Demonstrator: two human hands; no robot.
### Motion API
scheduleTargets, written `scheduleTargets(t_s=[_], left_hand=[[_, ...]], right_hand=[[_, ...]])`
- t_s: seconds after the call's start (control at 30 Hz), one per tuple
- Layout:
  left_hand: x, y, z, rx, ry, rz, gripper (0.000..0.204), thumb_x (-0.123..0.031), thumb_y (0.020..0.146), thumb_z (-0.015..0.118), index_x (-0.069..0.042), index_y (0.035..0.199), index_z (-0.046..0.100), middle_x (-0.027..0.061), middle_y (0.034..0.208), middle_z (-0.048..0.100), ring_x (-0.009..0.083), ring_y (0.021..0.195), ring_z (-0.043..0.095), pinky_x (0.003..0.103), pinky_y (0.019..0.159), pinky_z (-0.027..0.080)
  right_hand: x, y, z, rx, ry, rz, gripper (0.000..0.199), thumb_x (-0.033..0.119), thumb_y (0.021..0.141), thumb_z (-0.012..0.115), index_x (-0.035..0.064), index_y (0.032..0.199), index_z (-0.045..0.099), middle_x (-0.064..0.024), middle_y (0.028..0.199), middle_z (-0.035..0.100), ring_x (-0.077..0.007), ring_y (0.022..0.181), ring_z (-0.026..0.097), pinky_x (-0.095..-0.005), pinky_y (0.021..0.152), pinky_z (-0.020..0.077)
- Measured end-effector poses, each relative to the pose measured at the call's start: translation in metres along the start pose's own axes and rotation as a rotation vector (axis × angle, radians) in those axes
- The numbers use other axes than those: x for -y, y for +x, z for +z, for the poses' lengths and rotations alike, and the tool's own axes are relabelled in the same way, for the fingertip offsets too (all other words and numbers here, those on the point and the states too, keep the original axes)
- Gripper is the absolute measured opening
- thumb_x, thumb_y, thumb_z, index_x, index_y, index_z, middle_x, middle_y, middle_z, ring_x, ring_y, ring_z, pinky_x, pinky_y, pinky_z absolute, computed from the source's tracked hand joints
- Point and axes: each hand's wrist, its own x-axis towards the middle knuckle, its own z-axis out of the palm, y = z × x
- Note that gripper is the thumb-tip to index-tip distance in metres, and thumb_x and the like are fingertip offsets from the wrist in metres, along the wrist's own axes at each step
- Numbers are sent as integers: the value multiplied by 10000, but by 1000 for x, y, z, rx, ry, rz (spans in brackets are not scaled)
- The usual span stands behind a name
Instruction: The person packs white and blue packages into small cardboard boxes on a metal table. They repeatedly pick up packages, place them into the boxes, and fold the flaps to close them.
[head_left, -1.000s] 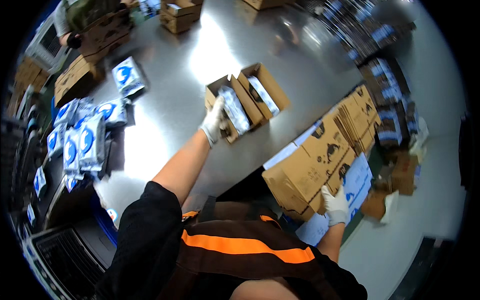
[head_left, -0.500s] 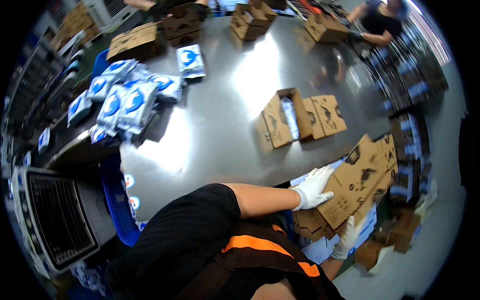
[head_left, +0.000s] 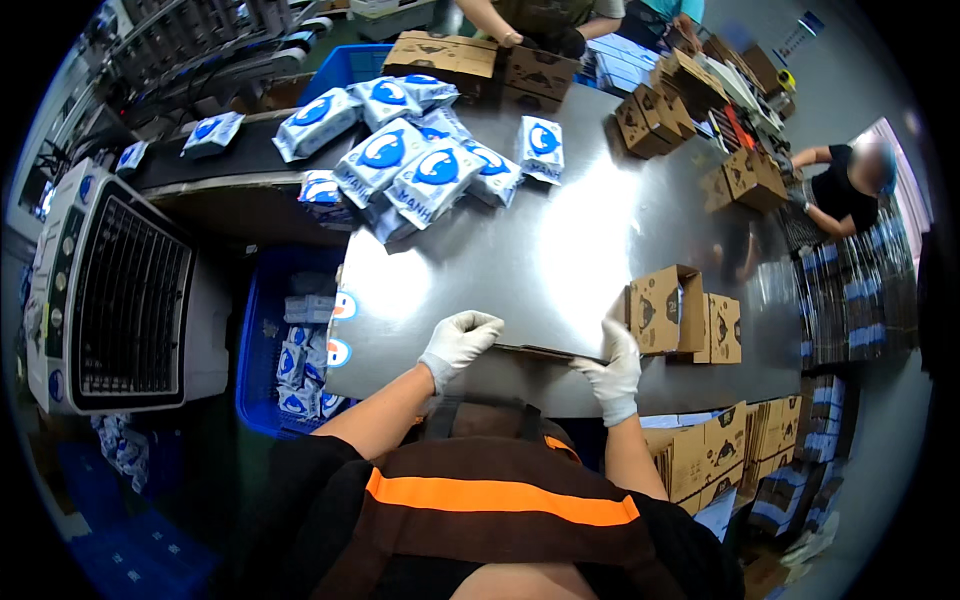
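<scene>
In front of me, at the near edge of the metal table [head_left: 480, 285], a flat cardboard carton [head_left: 548, 352] is held nearly edge-on, so it shows as a thin dark strip. White gloves cover both hands. My left hand [head_left: 460, 346] grips the strip's left end, fingers closed. At its right end my right hand [head_left: 612, 376] pinches it between thumb and fingers. Just beyond my right hand stands an open brown box [head_left: 655, 312], its flap spread to the right; something pale shows inside. A pile of white-and-blue packets [head_left: 410, 165] lies at the far left of the table.
Several folded cartons [head_left: 715, 445] are stacked at my lower right. A blue crate [head_left: 262, 340] with packets stands left of the table, beside a grey air cooler [head_left: 130, 290]. More boxes [head_left: 650, 120] stand at the far side, where other people work.
Both hands have moved left from the carton stack to the table's near edge, bringing a flat carton along and turning it edge-on. My view has swung to the right.
</scene>
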Motion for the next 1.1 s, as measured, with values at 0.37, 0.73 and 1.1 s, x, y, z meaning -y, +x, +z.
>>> scheduleTargets(t_s=[0.37,0.73,1.1], left_hand=[[-16,-27,-19,-74,-55,5,296,-222,881,812,1,1058,734,76,1002,743,143,957,676,292,900,535],[-19,-4,-53,-321,854,323,282,-294,940,717,-66,1101,764,162,1007,703,326,942,679,404,857,543],[-58,-13,-47,-480,1035,129,198,-239,957,643,-76,1058,591,186,922,725,412,917,703,517,786,529]], right_hand=[[17,59,77,-371,642,462,789,-13,895,760,-32,1548,319,-222,1606,336,-314,1504,339,-393,1191,407],[66,42,82,125,367,27,478,232,933,760,-48,1293,617,-151,1085,668,-194,909,654,-333,829,575],[70,56,118,-17,76,-167,1022,466,746,905,-40,1496,430,-282,1433,510,-456,1260,538,-501,1104,450]])
